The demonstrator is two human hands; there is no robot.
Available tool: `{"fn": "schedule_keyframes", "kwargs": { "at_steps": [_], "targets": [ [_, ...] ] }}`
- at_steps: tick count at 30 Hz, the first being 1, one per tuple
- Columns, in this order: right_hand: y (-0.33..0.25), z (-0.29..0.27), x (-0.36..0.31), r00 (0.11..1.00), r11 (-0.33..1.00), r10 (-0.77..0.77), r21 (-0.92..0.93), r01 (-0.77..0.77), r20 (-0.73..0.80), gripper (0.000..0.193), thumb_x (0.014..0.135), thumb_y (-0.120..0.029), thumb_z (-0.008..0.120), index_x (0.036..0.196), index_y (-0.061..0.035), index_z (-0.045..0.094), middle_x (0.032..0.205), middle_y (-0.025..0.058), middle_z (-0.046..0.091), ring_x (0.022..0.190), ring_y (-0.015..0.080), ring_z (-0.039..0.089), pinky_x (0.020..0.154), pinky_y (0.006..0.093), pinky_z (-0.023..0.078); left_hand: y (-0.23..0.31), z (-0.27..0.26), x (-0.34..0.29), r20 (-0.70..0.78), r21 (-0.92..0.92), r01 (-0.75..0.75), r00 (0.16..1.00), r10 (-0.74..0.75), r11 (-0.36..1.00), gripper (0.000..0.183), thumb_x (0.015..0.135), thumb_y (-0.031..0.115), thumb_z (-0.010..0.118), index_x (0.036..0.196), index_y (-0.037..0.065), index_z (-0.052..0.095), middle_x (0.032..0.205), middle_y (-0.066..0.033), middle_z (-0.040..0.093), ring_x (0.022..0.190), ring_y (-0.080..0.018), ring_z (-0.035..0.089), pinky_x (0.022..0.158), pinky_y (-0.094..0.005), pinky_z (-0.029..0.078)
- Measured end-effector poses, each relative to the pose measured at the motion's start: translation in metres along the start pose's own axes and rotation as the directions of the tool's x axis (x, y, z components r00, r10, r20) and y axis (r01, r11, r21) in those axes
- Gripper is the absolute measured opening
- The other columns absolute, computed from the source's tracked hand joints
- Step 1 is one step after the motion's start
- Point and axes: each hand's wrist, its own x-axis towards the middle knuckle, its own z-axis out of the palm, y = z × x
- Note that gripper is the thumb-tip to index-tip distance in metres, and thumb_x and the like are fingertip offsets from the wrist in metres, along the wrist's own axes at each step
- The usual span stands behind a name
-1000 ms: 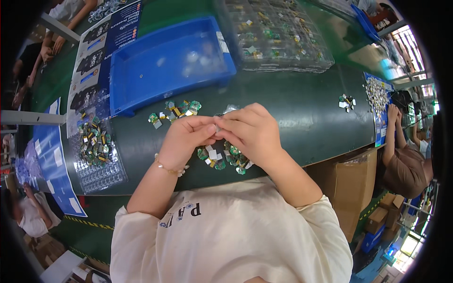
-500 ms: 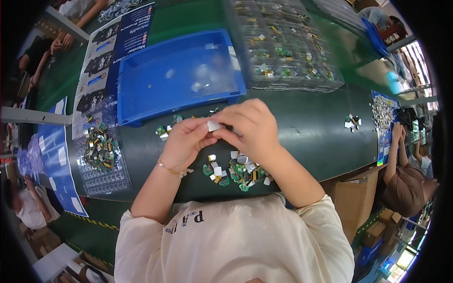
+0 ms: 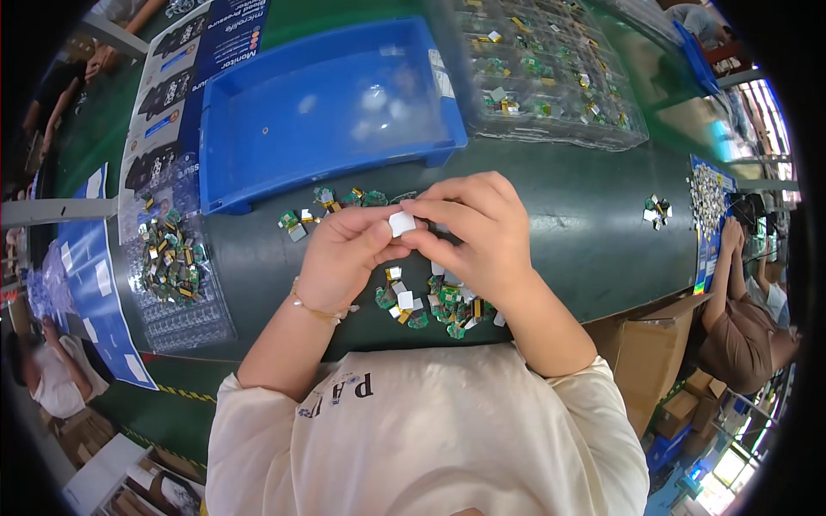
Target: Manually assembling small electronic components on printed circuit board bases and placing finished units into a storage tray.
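Over the dark green table, my left hand [image 3: 342, 256] pinches a small white square piece [image 3: 402, 224] between thumb and fingers. My right hand [image 3: 489, 228] is closed on the other edge of the same piece, thumb below and fingers above. Whether a circuit board is attached behind it is hidden by my fingers. Just below my hands lies a loose heap of small green circuit boards [image 3: 452, 308] with white and gold parts. A smaller cluster of boards [image 3: 402, 297] sits left of it. Beyond my left hand are more boards [image 3: 327, 199], partly covered by my fingers.
A blue plastic bin [image 3: 225, 182] stands beyond my hands. Stacked clear compartment trays [image 3: 564, 133] filled with boards are at its right. At left, a clear tray [image 3: 185, 331] carries a board heap. Farther right are a small board pile [image 3: 657, 211], a cardboard box [image 3: 650, 365] and a co-worker's hands [image 3: 731, 236].
The whole view has shifted slightly. Both hands still hold the white piece, which now shows a little more of its face between my fingertips.
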Motion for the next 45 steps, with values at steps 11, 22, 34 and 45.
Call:
{"fn": "schedule_keyframes", "kwargs": {
  "at_steps": [11, 22, 34, 45],
  "targets": [
    [-0.006, 0.004, -0.005, 0.997, 0.996, -0.075, 0.042, 0.075, -0.014, 0.021, 0.060, -0.019, 0.079, 0.079, -0.0159, 0.070, 0.080, -0.0026, 0.064, 0.071, 0.0178, 0.057, 0.064, 0.0298, 0.045, -0.006, 0.006, -0.007, -0.072, -0.037, 0.020, 0.997, -0.023, 0.999, 0.024, 0.093, 0.008, 0.054, 0.114, -0.001, 0.060, 0.106, -0.0097, 0.065, 0.091, -0.0142, 0.065, 0.081, -0.0261, 0.054],
    [-0.009, 0.004, -0.003, 0.990, 0.964, 0.093, 0.240, -0.117, 0.109, 0.011, 0.072, -0.006, 0.072, 0.079, -0.0073, 0.064, 0.080, 0.0050, 0.061, 0.071, 0.0196, 0.059, 0.065, 0.0311, 0.045, -0.010, 0.007, -0.007, -0.095, -0.047, -0.009, 0.995, 0.004, 0.999, 0.024, 0.091, 0.009, 0.057, 0.114, 0.000, 0.060, 0.108, -0.0114, 0.064, 0.095, -0.0172, 0.064, 0.084, -0.0284, 0.053],
    [0.029, 0.012, 0.050, 0.998, 0.958, -0.061, -0.284, 0.053, -0.021, 0.018, 0.072, -0.001, 0.063, 0.090, -0.0063, 0.066, 0.087, 0.0065, 0.065, 0.084, 0.0282, 0.060, 0.077, 0.0369, 0.047, -0.005, 0.008, -0.001, -0.188, 0.324, -0.170, 0.953, 0.239, 0.931, 0.023, 0.088, 0.003, 0.060, 0.110, -0.001, 0.061, 0.100, -0.0098, 0.067, 0.094, -0.0153, 0.064, 0.081, -0.0266, 0.051],
    [0.021, -0.008, -0.010, 0.834, 0.542, 0.174, 0.656, -0.525, 0.524, 0.023, 0.090, -0.004, 0.050, 0.107, -0.0014, 0.065, 0.096, 0.0072, 0.062, 0.086, 0.0132, 0.057, 0.072, 0.0252, 0.044, 0.000, 0.001, -0.003, 0.110, 0.325, -0.013, 0.994, -0.024, 0.946, 0.022, 0.089, 0.009, 0.057, 0.108, -0.002, 0.060, 0.096, -0.0106, 0.065, 0.087, -0.0191, 0.063, 0.081, -0.0333, 0.050]
  ]
}}
